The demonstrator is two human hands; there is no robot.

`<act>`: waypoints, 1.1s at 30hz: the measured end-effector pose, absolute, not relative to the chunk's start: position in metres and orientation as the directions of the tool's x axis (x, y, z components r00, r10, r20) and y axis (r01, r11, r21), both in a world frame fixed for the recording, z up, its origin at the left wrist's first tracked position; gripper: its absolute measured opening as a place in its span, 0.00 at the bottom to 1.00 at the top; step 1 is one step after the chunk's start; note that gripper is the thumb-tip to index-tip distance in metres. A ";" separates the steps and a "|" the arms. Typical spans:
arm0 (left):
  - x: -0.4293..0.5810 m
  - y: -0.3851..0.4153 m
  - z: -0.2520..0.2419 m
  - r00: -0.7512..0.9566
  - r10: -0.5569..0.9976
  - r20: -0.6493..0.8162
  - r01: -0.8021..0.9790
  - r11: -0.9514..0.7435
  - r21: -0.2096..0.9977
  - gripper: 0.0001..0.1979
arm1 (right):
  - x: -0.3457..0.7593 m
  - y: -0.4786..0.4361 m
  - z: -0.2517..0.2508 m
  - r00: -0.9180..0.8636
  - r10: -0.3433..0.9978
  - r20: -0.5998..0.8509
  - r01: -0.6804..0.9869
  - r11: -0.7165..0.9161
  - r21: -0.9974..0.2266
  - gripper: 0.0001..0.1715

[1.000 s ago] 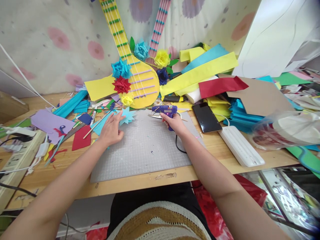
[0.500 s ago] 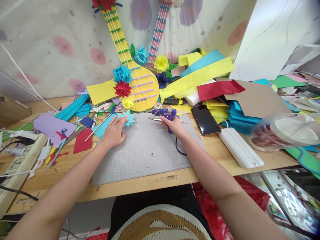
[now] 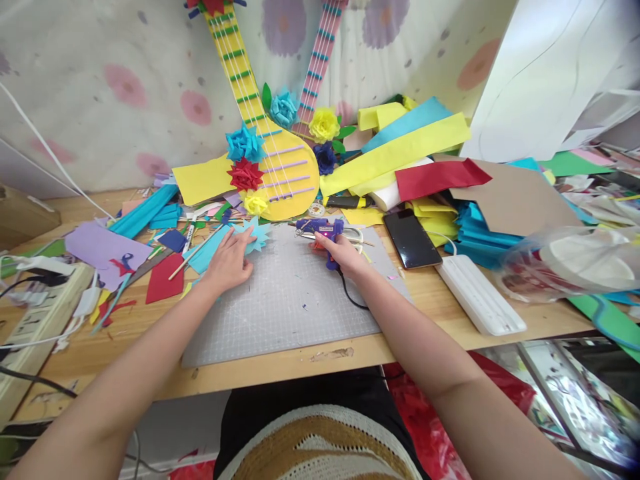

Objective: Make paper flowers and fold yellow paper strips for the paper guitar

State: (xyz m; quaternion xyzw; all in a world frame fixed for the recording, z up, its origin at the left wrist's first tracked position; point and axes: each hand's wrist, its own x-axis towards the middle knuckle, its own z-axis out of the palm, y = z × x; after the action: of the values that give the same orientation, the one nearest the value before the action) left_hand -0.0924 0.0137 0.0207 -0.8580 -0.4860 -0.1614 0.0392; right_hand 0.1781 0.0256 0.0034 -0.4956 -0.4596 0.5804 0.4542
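Observation:
My right hand point(image 3: 340, 252) is wrapped round the grip of a purple glue gun point(image 3: 320, 229), its nozzle pointing left over the grey cutting mat point(image 3: 280, 313). Just behind the gun lies a pair of scissors point(image 3: 356, 236), partly hidden by it. My left hand point(image 3: 229, 260) lies with fingers stretched out on a light blue spiky paper piece point(image 3: 259, 235) at the mat's upper left. Under and beside that hand are a light blue paper strip point(image 3: 201, 259) and a thin wooden stick point(image 3: 194, 252).
A yellow paper guitar point(image 3: 295, 167) with paper flowers leans at the back. Right of the mat are a phone point(image 3: 413, 239) and a white power strip point(image 3: 480, 293). Paper scraps, including a red piece point(image 3: 165, 279), lie to the left. A wooden-sided socket strip point(image 3: 43, 327) stands far left.
My right hand has moved the glue gun slightly left, showing more of the scissors behind it. My left hand stays on the light blue paper.

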 end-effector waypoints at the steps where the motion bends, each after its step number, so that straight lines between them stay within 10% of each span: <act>1: -0.093 0.014 0.020 0.472 0.823 0.317 0.845 -0.525 0.103 0.44 | 0.179 0.026 0.003 -0.058 0.988 -0.146 -0.008 -0.147 -0.989 0.20; 8: -0.094 0.012 0.027 0.370 0.828 0.422 0.843 -0.490 0.223 0.42 | 0.194 0.035 0.002 0.100 0.994 -0.034 0.318 -0.065 -0.946 0.23; 33: -0.041 0.012 0.014 0.331 0.794 0.509 0.821 -0.509 0.259 0.39 | 0.187 0.026 0.007 0.103 0.988 -0.118 0.190 -0.136 -0.972 0.23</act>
State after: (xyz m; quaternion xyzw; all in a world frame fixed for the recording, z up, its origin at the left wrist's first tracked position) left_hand -0.0412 0.0120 0.0138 -0.8156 -0.4951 -0.2987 0.0225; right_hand 0.1865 0.0258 0.0070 -0.6002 -0.4907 0.4559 0.4372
